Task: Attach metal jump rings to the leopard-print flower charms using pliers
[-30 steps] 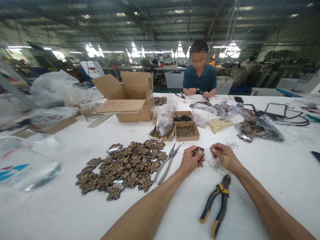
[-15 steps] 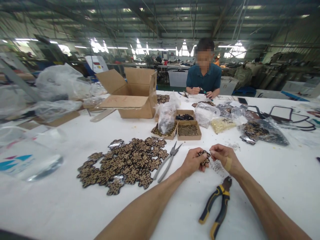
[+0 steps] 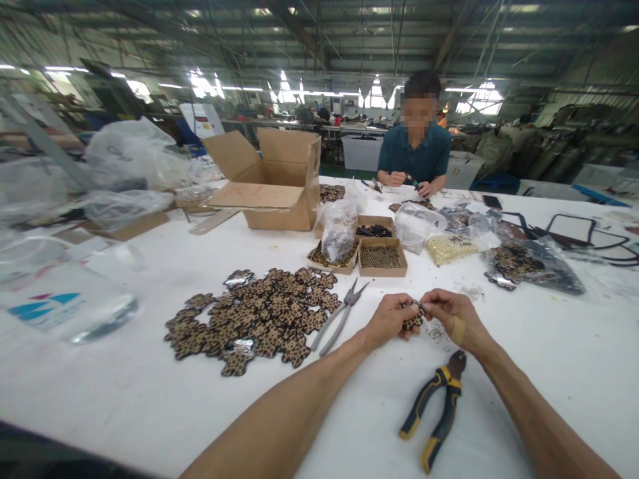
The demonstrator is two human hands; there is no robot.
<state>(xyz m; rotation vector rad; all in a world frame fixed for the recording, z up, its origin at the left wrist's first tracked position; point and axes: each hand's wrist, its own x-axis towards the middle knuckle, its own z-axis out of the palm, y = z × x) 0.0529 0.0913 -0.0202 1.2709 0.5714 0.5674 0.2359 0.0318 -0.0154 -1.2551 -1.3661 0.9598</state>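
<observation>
My left hand (image 3: pixel 394 318) is closed on a leopard-print patch (image 3: pixel 413 317) with a dark edge. At the patch's right edge, my right hand (image 3: pixel 449 316) is pinched; whatever its fingertips hold is too small to make out. A bandage wraps part of this hand. Small metal rings (image 3: pixel 435 331) lie scattered on the white table beneath it. Pliers with black and yellow handles (image 3: pixel 436 406) rest open below my hands. Left of my left hand lie grey long-nosed pliers (image 3: pixel 342 316), beside a pile of leopard-print patches (image 3: pixel 264 319).
Small boxes of metal parts (image 3: pixel 383 258) and a yellow packet (image 3: pixel 450 248) stand beyond my hands. An open carton (image 3: pixel 279 216) is at the back left. Across the table, a person (image 3: pixel 415 150) holds a tool. Plastic bags (image 3: pixel 134 156) lie left.
The camera view has shifted, so the scene sits slightly further right. My right fingertips have come closer to the patch and now meet its edge.
</observation>
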